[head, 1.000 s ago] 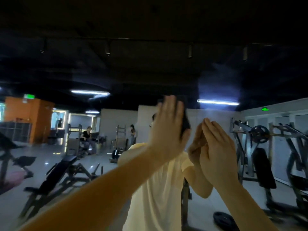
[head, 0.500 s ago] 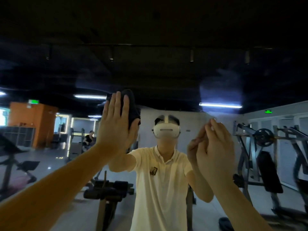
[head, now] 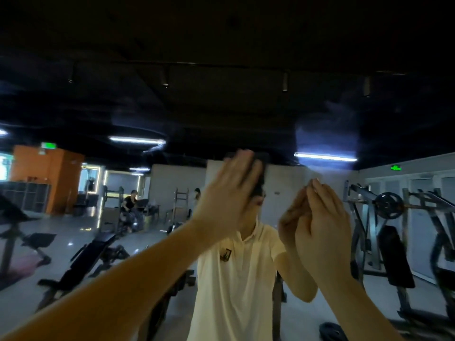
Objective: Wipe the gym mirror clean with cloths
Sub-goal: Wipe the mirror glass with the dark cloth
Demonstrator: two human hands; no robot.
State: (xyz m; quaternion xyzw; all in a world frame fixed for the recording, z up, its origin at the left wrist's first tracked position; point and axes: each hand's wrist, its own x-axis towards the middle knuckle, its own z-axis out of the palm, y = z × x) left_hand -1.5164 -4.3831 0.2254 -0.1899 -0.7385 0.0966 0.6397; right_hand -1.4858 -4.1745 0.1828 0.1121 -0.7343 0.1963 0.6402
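Two hands are raised to the gym mirror (head: 221, 102), which fills the whole view and shows the room behind: a bench (head: 81, 262) at the left, a plate-loaded machine (head: 389, 205) at the right. The left hand (head: 231, 193), blurred, lies flat with its fingers straight and close together, pressing a dark cloth (head: 261, 166) against the glass in front of the reflected head. Only the cloth's edge shows past the fingertips. An open palm probably spreads pressure across the cloth so it wipes a wide band. The right hand (head: 322, 225) stands just to the right, fingers straight and together, meeting its own reflection at the tips, likely bracing on the glass. Whether a cloth lies under it I cannot tell. Above it a pale hazy patch (head: 327, 134) sits on the glass, seemingly not yet wiped.
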